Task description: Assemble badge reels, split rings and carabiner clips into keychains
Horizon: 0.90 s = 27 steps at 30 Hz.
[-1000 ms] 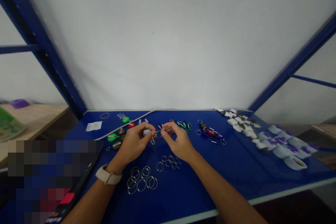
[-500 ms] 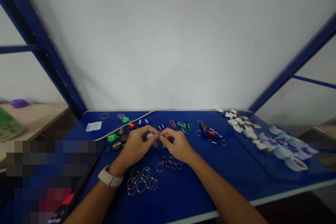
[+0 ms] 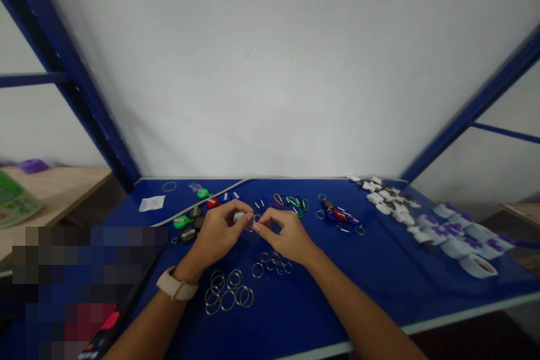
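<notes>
My left hand (image 3: 217, 232), with a pale watch (image 3: 177, 287) on its wrist, pinches a small white keychain piece (image 3: 238, 217) above the blue table. My right hand (image 3: 284, 233) meets it from the other side, its fingertips on a small metal split ring (image 3: 255, 219) that sits against the white piece. The fingers hide most of both. Below the hands lie two loose groups of metal split rings (image 3: 228, 292), the smaller group (image 3: 274, 262) nearer my right hand.
Along the table's back are green and red key fobs (image 3: 189, 219), coloured carabiners (image 3: 291, 203), and a blue-red keychain pile (image 3: 337, 215). White pieces (image 3: 379, 197) and purple-marked white rolls (image 3: 455, 233) fill the right side. A grey cable (image 3: 202, 199) crosses the back left. A blurred dark object (image 3: 84, 292) covers the front left.
My hands have come closer together since the earliest frame, and the ring now sits against the white piece between my fingertips. The camera has shifted slightly.
</notes>
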Available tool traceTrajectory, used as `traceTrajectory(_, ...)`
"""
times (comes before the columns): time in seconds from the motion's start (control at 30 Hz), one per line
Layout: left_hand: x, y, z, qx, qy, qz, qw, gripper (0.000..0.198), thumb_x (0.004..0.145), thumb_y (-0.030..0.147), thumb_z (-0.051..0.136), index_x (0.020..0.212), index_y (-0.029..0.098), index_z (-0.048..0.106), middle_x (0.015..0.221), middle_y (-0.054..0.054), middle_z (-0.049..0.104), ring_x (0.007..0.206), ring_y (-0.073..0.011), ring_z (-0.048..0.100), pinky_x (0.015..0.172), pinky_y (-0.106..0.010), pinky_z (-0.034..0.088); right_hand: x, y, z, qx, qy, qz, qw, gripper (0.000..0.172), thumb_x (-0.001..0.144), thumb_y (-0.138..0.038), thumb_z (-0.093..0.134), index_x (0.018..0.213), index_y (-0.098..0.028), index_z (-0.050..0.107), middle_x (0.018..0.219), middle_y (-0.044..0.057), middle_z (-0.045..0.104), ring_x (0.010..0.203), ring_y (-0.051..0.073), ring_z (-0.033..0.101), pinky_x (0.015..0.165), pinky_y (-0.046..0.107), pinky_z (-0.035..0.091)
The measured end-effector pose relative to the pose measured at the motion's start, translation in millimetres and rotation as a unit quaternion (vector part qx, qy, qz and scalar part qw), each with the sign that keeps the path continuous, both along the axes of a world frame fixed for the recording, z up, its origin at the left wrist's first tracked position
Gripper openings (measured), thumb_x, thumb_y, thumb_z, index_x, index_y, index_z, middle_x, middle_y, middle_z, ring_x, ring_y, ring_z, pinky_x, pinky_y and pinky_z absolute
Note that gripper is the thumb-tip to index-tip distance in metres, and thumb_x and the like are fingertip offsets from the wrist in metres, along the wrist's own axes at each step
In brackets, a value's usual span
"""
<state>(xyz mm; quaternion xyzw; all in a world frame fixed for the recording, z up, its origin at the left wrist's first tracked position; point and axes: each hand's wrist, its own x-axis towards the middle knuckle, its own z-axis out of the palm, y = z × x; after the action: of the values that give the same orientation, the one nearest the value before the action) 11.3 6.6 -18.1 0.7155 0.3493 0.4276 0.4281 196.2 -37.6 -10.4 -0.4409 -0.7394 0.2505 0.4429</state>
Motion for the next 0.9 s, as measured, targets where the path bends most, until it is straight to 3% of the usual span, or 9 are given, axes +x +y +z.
traceTrajectory(0.2,-0.4,-4.3,3.5,0.006,0.026,-0.024,0.999,0.016,0.088,0.031,0.064,0.089,0.017,0.069,0.082,-0.004,0.071,0.072,-0.0165,0.066,0.068,-0.028,0.053,0.9,2.7,-4.0,-0.006,-0.045,-0.009,0.999,0.016,0.089,-0.028,0.061,0.077,-0.019,0.064,0.065,-0.001,0.061,0.057,0.011,0.055,0.056,0.024,0.041)
traceTrajectory(0.37,-1.1,-4.6,3.9,-0.004,0.036,-0.032,0.999,0.016,0.087,0.032,0.065,0.089,0.016,0.069,0.078,-0.003,0.071,0.07,-0.016,0.065,0.066,-0.028,0.052,2.2,5.3,-9.4,-0.021,-0.048,-0.039,0.998,0.007,0.088,-0.025,0.059,0.089,-0.019,0.062,0.052,-0.007,0.049,0.046,0.009,0.045,0.05,0.023,0.035)
traceTrajectory(0.6,-1.5,-5.7,5.5,0.014,0.065,-0.037,0.997,0.016,0.088,0.032,0.063,0.087,0.016,0.069,0.076,-0.003,0.071,0.069,-0.0157,0.064,0.064,-0.027,0.05,0.7,1.9,-6.7,-0.03,-0.027,-0.011,0.999,0.009,0.09,-0.024,0.055,0.084,-0.019,0.06,0.064,-0.002,0.061,0.055,0.011,0.054,0.054,0.023,0.042)
traceTrajectory(0.9,-3.5,-2.4,3.3,0.062,0.095,0.008,0.994,0.014,0.09,0.029,0.06,0.088,0.018,0.068,0.08,-0.002,0.071,0.068,-0.0147,0.062,0.062,-0.026,0.046,1.8,0.6,-0.2,-0.009,-0.037,0.016,0.999,0.014,0.089,-0.023,0.054,0.078,-0.019,0.061,0.064,-0.002,0.059,0.057,0.011,0.054,0.056,0.023,0.043)
